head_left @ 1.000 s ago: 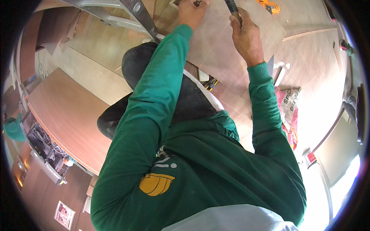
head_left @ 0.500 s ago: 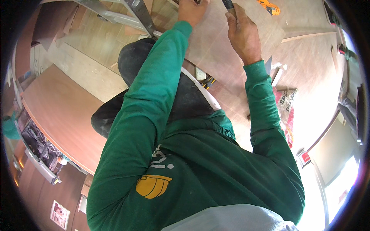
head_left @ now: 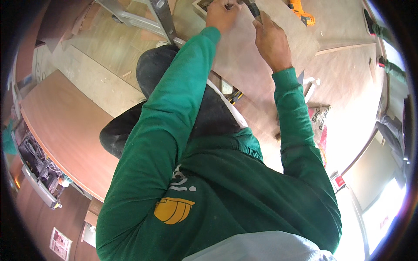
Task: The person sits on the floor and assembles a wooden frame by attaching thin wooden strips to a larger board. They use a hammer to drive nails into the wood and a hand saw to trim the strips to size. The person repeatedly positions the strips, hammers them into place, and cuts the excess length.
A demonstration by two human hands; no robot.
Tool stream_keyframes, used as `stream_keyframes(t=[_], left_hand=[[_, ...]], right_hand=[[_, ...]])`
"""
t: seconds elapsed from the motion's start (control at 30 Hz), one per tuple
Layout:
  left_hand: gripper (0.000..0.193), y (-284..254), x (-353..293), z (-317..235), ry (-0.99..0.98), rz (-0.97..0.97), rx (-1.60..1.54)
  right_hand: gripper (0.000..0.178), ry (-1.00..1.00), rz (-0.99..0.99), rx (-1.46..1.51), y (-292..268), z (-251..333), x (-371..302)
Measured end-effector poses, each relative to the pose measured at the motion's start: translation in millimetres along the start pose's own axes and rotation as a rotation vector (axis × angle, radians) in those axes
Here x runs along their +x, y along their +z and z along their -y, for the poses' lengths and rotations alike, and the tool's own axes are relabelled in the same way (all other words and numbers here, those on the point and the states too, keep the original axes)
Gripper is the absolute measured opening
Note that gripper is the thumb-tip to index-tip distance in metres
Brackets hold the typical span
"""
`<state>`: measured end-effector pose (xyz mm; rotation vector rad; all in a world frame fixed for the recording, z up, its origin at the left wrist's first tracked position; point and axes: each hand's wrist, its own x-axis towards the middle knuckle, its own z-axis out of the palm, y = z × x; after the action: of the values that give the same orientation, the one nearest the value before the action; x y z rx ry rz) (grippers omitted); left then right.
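Observation:
My left hand (head_left: 222,17) is at the top of the view, its fingers curled closed beside a rectangular cut-out (head_left: 201,6) in a thin wooden board (head_left: 237,54). Something small and dark shows at those fingertips, too cropped to name. To the right, my right hand (head_left: 273,42) is wrapped round a black-handled tool (head_left: 252,8), which slants up toward the left hand. The upper edge cuts off the tool's far end. My folded leg in dark trousers (head_left: 154,71) lies beside the board.
An orange power tool (head_left: 302,13) lies right of my right hand. A metal ladder (head_left: 163,17) stands at upper left, above a large wooden panel (head_left: 65,126). A printed bag (head_left: 320,119) lies by my right forearm; another person's green-clothed limb (head_left: 394,71) shows far right.
The black-handled tool has tipped left, its upper part now nearer my left hand. Both hands appear slightly lower in the picture, and more of the cut-out shows.

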<state>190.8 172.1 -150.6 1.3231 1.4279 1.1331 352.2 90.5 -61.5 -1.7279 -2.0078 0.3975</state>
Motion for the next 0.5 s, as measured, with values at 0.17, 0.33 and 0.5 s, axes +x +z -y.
stream_keyframes(t=[0.17,0.33,0.5], left_hand=[[0.019,4,-2,10,0.165,-0.106,0.087],[0.022,-1,-4,8,0.046,-0.037,0.149],[0.022,-9,-11,12,0.006,0.039,-0.032]], right_hand=[[0.028,0.047,-0.008,0.030,-14,19,-3],[0.034,-0.006,-0.078,0.082,-12,11,-5],[0.042,-0.083,-0.069,0.082,-24,23,2]])
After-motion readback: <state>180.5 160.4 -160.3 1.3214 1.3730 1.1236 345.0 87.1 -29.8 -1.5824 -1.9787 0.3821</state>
